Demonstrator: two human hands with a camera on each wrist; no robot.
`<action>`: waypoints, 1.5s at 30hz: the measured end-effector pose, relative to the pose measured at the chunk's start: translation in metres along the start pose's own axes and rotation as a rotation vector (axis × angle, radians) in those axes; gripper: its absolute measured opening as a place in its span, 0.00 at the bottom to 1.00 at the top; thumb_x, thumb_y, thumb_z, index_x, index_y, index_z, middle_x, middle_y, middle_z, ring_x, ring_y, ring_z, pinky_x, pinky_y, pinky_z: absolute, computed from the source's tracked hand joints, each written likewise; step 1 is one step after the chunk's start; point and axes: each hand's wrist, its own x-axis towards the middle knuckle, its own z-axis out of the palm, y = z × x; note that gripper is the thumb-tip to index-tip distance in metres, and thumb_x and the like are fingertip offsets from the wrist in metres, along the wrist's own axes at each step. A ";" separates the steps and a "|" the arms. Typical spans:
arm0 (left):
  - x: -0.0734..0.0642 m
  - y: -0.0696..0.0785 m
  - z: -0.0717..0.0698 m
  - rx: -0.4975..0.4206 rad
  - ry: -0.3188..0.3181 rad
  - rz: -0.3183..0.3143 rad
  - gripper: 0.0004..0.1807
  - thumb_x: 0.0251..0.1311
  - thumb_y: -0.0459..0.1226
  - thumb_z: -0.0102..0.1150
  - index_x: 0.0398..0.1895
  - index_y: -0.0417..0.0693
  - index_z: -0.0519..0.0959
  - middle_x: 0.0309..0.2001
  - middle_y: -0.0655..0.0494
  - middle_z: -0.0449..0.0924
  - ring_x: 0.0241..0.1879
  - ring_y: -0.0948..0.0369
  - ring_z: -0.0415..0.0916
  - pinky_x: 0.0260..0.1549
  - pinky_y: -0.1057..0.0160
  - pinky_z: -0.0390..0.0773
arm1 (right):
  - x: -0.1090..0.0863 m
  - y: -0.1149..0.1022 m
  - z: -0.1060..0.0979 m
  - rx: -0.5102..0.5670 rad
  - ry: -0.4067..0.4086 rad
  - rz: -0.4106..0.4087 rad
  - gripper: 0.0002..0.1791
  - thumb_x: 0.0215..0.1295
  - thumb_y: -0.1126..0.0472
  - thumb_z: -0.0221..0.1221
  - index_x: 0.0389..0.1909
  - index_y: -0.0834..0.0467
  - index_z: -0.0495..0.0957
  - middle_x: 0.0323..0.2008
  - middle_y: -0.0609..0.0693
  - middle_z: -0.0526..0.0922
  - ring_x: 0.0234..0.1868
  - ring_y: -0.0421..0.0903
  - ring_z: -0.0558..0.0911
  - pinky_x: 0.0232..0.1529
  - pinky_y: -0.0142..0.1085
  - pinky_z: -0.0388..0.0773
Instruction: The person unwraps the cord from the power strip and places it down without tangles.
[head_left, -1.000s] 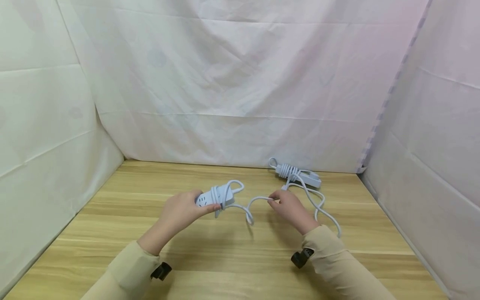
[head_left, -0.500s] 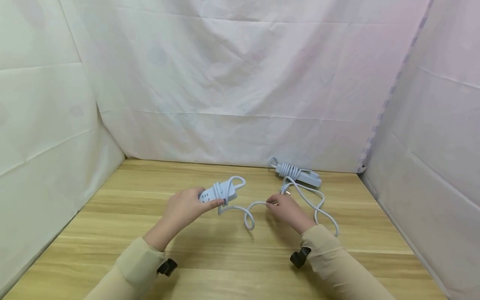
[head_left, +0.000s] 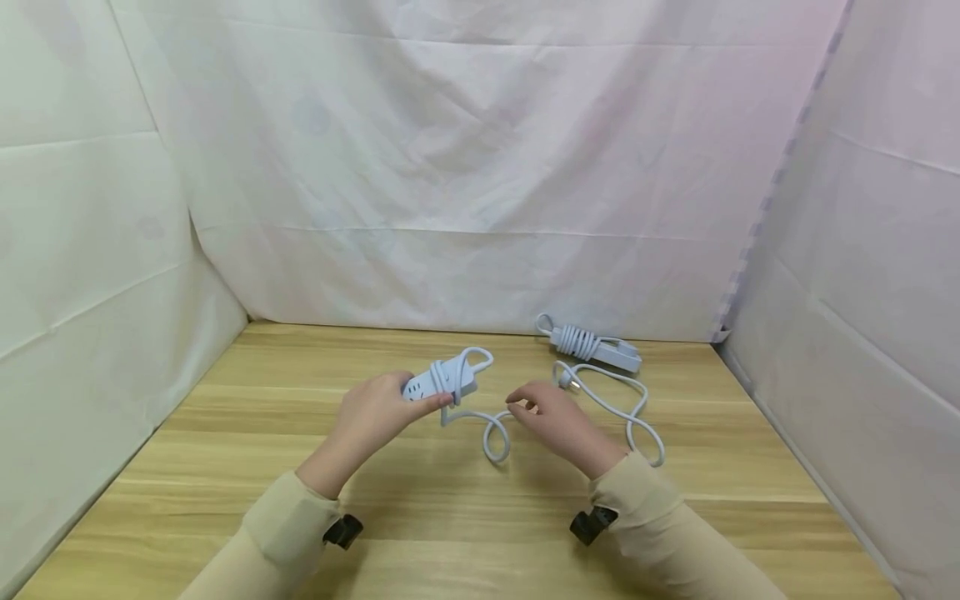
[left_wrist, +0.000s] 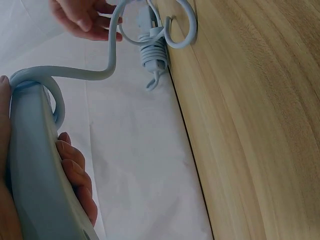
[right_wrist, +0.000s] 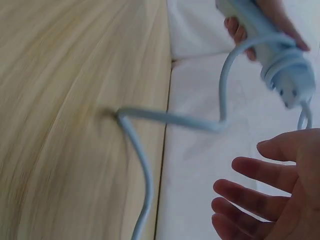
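My left hand (head_left: 372, 415) grips a white power strip (head_left: 454, 375) above the table, thumb along the near side. A few turns of its cord circle the strip, and a small loop stands out at its end. From there the loose cord (right_wrist: 187, 120) sags in a curl towards the right. Beside that cord, my right hand (head_left: 553, 417) is raised with fingers loosely bent. In the right wrist view its fingers (right_wrist: 250, 195) are spread and hold nothing. The cord's plug (head_left: 566, 381) lies on the table beyond the right hand.
A second white power strip (head_left: 617, 358), tightly wrapped in its own cord, lies at the back right near the cloth wall (head_left: 480, 275). The loose cord's far stretch curves over the wood table (head_left: 465, 533) right of my right hand. Cloth also hangs at both sides.
My right hand has moved a little left along the cord and let go of it. The left hand and strip have shifted slightly right. The plug has come down onto the table.
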 end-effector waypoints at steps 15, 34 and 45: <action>0.000 0.003 0.002 -0.021 0.000 -0.009 0.39 0.42 0.77 0.53 0.29 0.51 0.75 0.21 0.58 0.73 0.19 0.59 0.68 0.17 0.61 0.64 | -0.011 -0.050 0.022 0.097 -0.111 -0.162 0.15 0.70 0.59 0.57 0.55 0.58 0.78 0.48 0.48 0.80 0.32 0.36 0.77 0.33 0.33 0.76; -0.004 0.007 0.003 -0.037 0.025 -0.006 0.39 0.41 0.78 0.52 0.26 0.52 0.74 0.19 0.57 0.71 0.18 0.60 0.66 0.16 0.61 0.63 | -0.009 -0.055 0.042 0.271 -0.177 -0.229 0.13 0.68 0.65 0.59 0.51 0.58 0.72 0.54 0.51 0.74 0.53 0.50 0.78 0.54 0.38 0.74; -0.001 -0.002 0.004 0.033 0.029 -0.011 0.38 0.44 0.76 0.54 0.29 0.50 0.73 0.20 0.57 0.71 0.19 0.59 0.67 0.17 0.61 0.64 | -0.016 -0.056 0.040 0.263 -0.172 -0.194 0.10 0.69 0.62 0.58 0.49 0.55 0.73 0.48 0.47 0.77 0.49 0.46 0.79 0.52 0.40 0.75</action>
